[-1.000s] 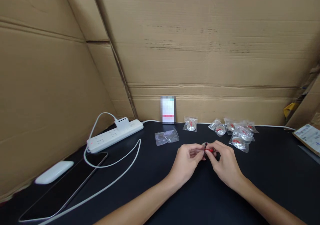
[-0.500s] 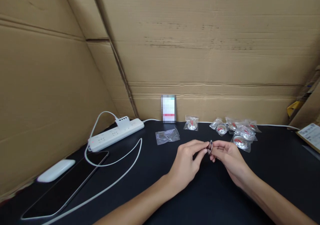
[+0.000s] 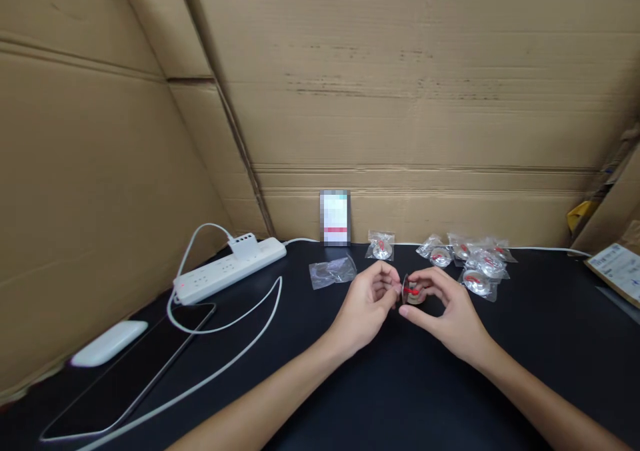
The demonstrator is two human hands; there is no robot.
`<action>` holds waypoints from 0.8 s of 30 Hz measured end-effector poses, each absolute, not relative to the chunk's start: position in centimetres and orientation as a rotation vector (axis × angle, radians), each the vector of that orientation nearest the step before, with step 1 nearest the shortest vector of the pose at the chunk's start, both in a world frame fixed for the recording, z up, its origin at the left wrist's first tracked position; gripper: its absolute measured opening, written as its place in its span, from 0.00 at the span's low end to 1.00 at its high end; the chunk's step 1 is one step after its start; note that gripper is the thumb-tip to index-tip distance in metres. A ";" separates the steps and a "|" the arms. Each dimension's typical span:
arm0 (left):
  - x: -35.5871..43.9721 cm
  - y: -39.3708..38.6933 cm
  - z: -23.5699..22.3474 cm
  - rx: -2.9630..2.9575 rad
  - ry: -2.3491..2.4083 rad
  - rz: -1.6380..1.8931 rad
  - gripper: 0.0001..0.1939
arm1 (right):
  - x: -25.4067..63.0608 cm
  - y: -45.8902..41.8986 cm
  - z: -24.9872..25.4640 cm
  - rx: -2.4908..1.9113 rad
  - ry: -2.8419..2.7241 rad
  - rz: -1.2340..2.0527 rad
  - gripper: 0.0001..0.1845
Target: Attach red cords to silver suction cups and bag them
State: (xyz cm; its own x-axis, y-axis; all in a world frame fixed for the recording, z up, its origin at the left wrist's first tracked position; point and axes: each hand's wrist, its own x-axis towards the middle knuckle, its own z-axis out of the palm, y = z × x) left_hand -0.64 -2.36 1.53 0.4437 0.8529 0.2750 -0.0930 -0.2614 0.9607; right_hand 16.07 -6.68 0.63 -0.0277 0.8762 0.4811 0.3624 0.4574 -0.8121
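A small round disc [image 3: 405, 291] with a red piece in its middle and a shiny, silvery face is held upright on edge between my hands, above the dark table. My left hand [image 3: 367, 301] pinches it from the left, thumb and index finger together at its back. My right hand [image 3: 447, 311] curls around it from the right, index finger at the upper rim and thumb near the lower rim. Behind and to the right lie several similar silvery discs with red parts in clear bags [image 3: 477, 281]. One more bagged disc [image 3: 382, 247] lies beyond my left hand.
A flattened clear bag [image 3: 333, 272] lies left of my hands. Behind it a phone with a blurred screen [image 3: 335, 217] leans on the cardboard wall [image 3: 425, 137]. At left are a power strip [image 3: 233, 271], white cable, dark tablet [image 3: 130, 377] and white case [image 3: 110, 343]. A labelled packet [image 3: 617, 271] lies right.
My hands have shifted slightly left with the disc. It has turned so its red piece shows, and my right hand has opened wider around it.
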 end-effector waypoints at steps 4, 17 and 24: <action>-0.5 -2.4 1.5 1.589 0.645 1.042 0.05 | 15.7 -6.8 0.4 -1.086 -1.614 0.595 0.26; -1.2 -1.0 1.3 1.672 0.734 0.972 0.07 | 15.5 -7.1 0.9 -1.123 -1.644 0.493 0.21; -1.3 -2.0 2.4 1.850 0.831 0.982 0.06 | 16.2 -7.2 1.0 -1.153 -1.768 0.309 0.23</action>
State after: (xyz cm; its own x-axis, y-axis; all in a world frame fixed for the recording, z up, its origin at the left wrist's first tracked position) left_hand -1.32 -1.96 2.36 0.4685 0.8318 0.2977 0.1555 -0.4094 0.8990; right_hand 16.22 -7.18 1.03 -0.0857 0.8096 0.5807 0.5645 0.5197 -0.6413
